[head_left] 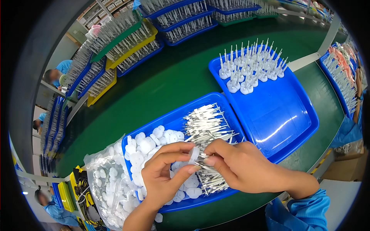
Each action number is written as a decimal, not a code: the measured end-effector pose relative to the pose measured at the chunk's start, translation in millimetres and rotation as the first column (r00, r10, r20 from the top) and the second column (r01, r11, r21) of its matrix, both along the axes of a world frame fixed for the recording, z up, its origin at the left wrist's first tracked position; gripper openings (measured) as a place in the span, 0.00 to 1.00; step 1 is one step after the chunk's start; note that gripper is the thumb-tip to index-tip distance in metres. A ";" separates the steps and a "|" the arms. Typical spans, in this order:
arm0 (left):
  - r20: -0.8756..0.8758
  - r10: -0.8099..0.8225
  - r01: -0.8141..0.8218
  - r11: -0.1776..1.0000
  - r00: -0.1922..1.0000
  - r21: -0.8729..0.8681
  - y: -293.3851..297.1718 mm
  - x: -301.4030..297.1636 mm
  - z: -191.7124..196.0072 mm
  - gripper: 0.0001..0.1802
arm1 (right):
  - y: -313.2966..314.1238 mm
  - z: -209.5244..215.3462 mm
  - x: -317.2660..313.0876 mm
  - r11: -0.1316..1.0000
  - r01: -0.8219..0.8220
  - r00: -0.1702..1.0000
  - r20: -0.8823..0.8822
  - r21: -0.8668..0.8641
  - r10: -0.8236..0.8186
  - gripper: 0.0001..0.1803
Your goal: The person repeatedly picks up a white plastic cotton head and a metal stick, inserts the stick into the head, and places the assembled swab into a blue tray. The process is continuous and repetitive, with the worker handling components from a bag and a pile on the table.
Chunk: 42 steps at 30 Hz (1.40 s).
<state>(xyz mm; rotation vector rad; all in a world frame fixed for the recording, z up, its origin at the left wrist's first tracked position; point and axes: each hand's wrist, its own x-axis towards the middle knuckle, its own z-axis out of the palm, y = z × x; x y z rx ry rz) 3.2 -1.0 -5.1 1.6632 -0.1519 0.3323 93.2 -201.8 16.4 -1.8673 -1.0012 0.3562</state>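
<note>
Over the near blue tray (169, 119), the left hand (163, 175) pinches a white disc (194, 154) between thumb and fingertips while the right hand (241, 165) closes on a metal pin (203, 156) at it; a crooked push could likely drop either among the loose pins (206, 127).

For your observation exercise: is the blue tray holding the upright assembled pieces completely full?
No: the upright assembled pieces fill only the far corner of the blue tray; the rest shows bare blue.
</note>
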 end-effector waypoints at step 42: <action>0.278 -0.021 -0.077 0.938 0.960 0.338 -0.8 3.4 10.2 0.20 | 6.3 -10.8 -2.8 0.960 0.027 0.968 0.232 0.277 -0.094 0.06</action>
